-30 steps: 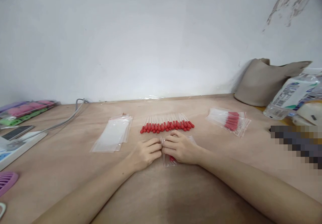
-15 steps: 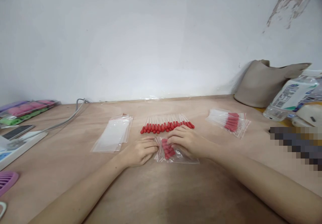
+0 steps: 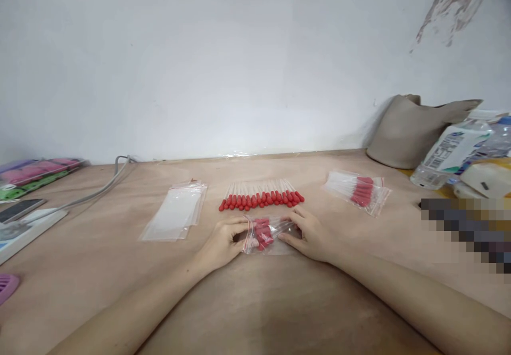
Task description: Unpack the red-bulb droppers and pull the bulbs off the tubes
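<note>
In front of me lies a clear zip bag (image 3: 273, 246) holding several red-tipped sticks (image 3: 263, 232). My left hand (image 3: 225, 242) pinches its red-lined zip end between thumb and fingers. At the other end, my right hand (image 3: 309, 233) has its thumb and fingers curved around the bag and pale stems, gripping it at the near and far sides. Just beyond the bag, a row of loose red-tipped sticks (image 3: 261, 200) with thin pale stems lies on the table, red ends toward me.
Flat clear bags (image 3: 175, 211) are stacked at left; filled bags of red-tipped sticks (image 3: 361, 191) lie at right. Further left are a power strip (image 3: 35, 232), cable (image 3: 99, 187) and phone (image 3: 19, 209). A beige container (image 3: 403, 131) and plastic bottle (image 3: 443, 155) stand back right.
My left thumb and fingers have closed on the bag's zip end. The right hand has drawn back rightward off the red tips, and its thumb now shows. The view has shifted slightly.
</note>
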A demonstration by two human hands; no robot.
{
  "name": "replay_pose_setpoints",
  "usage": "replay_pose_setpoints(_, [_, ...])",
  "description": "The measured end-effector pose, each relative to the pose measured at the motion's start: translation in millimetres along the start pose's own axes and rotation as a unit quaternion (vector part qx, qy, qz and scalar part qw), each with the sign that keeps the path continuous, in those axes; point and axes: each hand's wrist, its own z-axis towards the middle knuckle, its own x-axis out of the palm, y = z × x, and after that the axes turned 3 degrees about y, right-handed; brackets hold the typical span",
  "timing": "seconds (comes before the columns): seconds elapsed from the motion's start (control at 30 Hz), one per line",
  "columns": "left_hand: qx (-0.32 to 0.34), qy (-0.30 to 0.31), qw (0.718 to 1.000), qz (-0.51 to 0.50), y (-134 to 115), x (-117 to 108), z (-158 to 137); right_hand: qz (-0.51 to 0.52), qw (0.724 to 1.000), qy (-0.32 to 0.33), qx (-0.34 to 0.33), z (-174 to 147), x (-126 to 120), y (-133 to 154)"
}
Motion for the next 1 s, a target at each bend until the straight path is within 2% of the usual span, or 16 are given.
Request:
replay_pose_setpoints(0.13, [-0.007,-0.003,1.0,0.026,-3,2,-1,-0.024,0.999,-0.027,0.016,1,6,-1])
replay_pose_setpoints(0.27, [0.053,0.018,0.992,0.11,-5,5,-2,-0.039,0.999,-0.019,0.012,0,9,-4])
replay_pose_setpoints(0.37, [0.119,0.017,0.964,0.239,-9,9,-2,-0.045,0.999,-0.022,0.001,0,8,-4])
replay_pose_setpoints(0.47, [0.146,-0.002,0.937,0.316,-12,14,-3,-0.048,0.999,-0.026,-0.004,0,8,-4])
replay_pose_setpoints(0.57, [0.14,0.005,0.93,0.339,-15,13,-3,-0.047,0.999,-0.026,-0.002,0,9,-5])
replay_pose_setpoints(0.73, [0.072,0.05,0.948,0.305,-21,6,-1,-0.045,0.999,-0.023,-0.003,1,10,-6])
replay_pose_setpoints(1.0, [0.054,-0.006,0.943,0.33,-15,15,-2,-0.03,0.999,-0.015,-0.022,1,7,-5])
